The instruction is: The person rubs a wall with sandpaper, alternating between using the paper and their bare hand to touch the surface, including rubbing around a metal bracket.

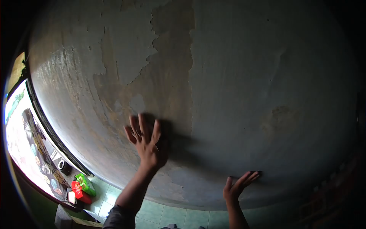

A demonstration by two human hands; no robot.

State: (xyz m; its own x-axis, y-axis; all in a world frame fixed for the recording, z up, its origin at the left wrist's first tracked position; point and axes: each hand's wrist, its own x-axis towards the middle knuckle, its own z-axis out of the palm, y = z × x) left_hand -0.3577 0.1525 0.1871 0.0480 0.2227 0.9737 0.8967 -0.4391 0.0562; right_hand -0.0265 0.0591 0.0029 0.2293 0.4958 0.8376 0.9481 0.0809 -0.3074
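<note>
A large wall point(228, 76) with peeling, flaking paint fills most of the head view. Brownish patches point(171, 45) show where the grey-green coat has come away. My left hand point(146, 143) is against the wall, fingers spread, just under a small pale flake patch point(137, 102). Lower and to the right, my right hand point(237, 187) reaches to the wall with its fingers stretched out. Neither hand holds anything that I can see. Whether the right palm lies flat on the surface is hard to tell in the dim light.
At the left is a bright doorway point(32, 152) with a dark frame and a patterned cloth. Beside it on the floor stand a green bag point(87, 185) and a red bag point(79, 194). Pale green tiles point(171, 215) run along the wall's foot. The right side is dark.
</note>
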